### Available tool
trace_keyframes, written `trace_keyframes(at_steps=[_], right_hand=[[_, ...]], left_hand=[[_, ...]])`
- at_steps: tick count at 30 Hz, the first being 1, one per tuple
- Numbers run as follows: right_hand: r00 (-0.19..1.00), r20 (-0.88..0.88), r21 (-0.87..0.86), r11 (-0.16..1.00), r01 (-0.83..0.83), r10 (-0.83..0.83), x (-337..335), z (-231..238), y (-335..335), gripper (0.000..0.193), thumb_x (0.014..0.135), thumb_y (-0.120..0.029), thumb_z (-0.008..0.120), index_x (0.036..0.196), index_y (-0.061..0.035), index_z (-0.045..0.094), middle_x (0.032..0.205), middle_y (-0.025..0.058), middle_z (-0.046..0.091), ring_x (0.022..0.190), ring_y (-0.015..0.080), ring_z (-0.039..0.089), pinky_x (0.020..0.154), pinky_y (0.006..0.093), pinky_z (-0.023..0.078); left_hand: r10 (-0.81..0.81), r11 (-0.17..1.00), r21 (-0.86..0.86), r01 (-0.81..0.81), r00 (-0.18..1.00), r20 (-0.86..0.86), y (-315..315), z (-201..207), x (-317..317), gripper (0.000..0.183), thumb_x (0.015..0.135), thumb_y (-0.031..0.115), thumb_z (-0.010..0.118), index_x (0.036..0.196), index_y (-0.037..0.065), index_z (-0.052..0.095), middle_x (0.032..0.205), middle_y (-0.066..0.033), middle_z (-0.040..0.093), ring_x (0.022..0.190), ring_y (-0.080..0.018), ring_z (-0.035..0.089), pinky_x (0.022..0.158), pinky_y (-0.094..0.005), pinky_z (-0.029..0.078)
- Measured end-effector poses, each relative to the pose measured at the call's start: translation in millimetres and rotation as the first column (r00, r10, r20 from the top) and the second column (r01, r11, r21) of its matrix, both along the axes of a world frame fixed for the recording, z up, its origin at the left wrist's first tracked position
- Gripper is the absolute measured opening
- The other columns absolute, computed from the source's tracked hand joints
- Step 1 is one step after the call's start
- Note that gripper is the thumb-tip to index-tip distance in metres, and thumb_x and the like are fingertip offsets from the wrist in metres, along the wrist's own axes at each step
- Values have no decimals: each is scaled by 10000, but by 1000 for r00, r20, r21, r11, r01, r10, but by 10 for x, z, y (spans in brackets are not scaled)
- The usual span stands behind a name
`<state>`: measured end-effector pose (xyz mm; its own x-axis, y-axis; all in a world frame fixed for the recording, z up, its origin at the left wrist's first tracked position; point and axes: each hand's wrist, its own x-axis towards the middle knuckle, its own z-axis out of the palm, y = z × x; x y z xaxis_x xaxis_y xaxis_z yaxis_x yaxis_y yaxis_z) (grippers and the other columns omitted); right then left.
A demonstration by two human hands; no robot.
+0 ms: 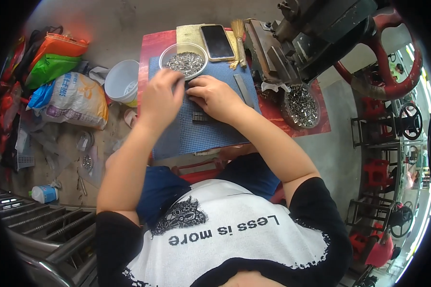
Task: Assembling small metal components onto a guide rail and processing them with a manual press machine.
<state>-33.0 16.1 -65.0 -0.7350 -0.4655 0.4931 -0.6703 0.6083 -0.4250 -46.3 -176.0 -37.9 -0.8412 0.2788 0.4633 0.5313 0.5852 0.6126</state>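
My left hand (pixel 164 98) is at the near rim of a white round bowl (pixel 162 60) of small silvery metal pieces (pixel 187 62). Its fingers are bent and smeared by motion, so what they hold does not show. Close beside it, my right hand (pixel 215 98) has its fingers curled together over the blue patterned mat (pixel 215 131). A bit of something dark shows at its fingertips, too hidden to name. Just below the right hand, a small dark metal block (pixel 199 116) with grooves lies on the mat. A flat grey metal strip (pixel 244 90) rests to the right.
Behind the mat lie a phone (pixel 217 42) and a straw brush (pixel 239 36). A heavy machine with a red handwheel (pixel 368 83) stands at right, beside a tub of metal pieces (pixel 301 106). On the floor at left are a white bucket (pixel 122 79) and stuffed bags (pixel 74 100).
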Motion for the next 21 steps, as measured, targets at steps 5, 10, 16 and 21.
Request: trace_keyframes(at_steps=[5, 10, 16, 21], right_hand=[[999, 42, 42, 999, 33, -35, 33, 41, 179, 93, 813, -82, 732, 892, -32, 731, 990, 92, 692, 983, 291, 641, 865, 390, 525], [994, 55, 97, 991, 91, -97, 128, 118, 381, 99, 807, -71, 740, 898, -33, 731, 975, 89, 683, 984, 285, 634, 869, 382, 519], [993, -27, 67, 991, 117, -115, 159, 174, 226, 108, 792, -61, 752, 898, -46, 738, 1011, 84, 667, 1039, 301, 592, 889, 393, 510], [1000, 0, 100, 995, 1, -1, 123, 158, 106, 120, 769, -68, 764, 886, -62, 739, 986, 75, 651, 1022, 302, 577, 902, 399, 505]], left_hand=[[-130, 987, -71, 142, 980, 153, 8, -201, 546, 285, 798, 196, 781, 1012, 32, 690, 1049, -138, 621, 1020, -350, 605, 878, -435, 487], [-130, 983, -111, 147, 980, 151, -51, -232, 570, 309, 762, 210, 809, 996, 43, 697, 1023, -121, 609, 1006, -333, 597, 884, -425, 485], [-117, 993, 52, 107, 961, 251, -145, -143, 393, 185, 829, 70, 725, 1007, 21, 712, 949, -102, 618, 714, -202, 584, 710, -328, 492], [-52, 998, 54, 41, 973, 224, -65, -221, 167, 114, 827, 63, 719, 936, 33, 724, 979, -142, 637, 928, -341, 640, 821, -413, 513]])
